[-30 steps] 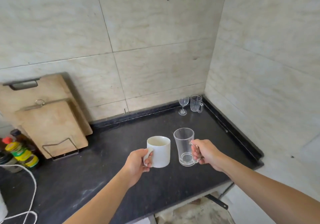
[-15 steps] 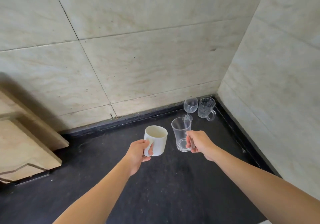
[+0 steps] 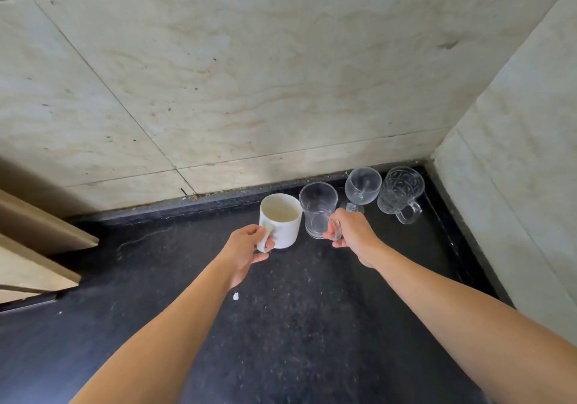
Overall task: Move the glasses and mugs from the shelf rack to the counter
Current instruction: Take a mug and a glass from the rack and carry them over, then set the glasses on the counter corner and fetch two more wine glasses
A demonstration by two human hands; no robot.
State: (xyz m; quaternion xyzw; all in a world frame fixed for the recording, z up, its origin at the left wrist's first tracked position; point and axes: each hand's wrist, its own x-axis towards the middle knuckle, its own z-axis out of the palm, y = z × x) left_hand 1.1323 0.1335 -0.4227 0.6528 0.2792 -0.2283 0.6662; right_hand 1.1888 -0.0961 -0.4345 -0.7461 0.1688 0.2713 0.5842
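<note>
My left hand (image 3: 246,249) grips the handle of a white ceramic mug (image 3: 281,221), upright at the back of the black counter (image 3: 281,325). Just to its right, my right hand (image 3: 351,232) holds the handle of a clear glass mug (image 3: 317,208), also upright. Whether either mug rests on the counter I cannot tell. Further right in the corner stand a stemmed wine glass (image 3: 362,186) and a patterned clear glass mug (image 3: 399,193), both on the counter. The shelf rack is out of view.
Tiled walls meet in a corner at the back right, with a raised black lip along them. Wooden cutting boards (image 3: 34,247) lean against the wall at the far left. A small white speck (image 3: 235,296) lies on the counter under my left forearm.
Both hands have carried the white mug and the clear glass mug forward and to the right, toward the back corner beside the wine glass. The camera has moved closer to the wall.
</note>
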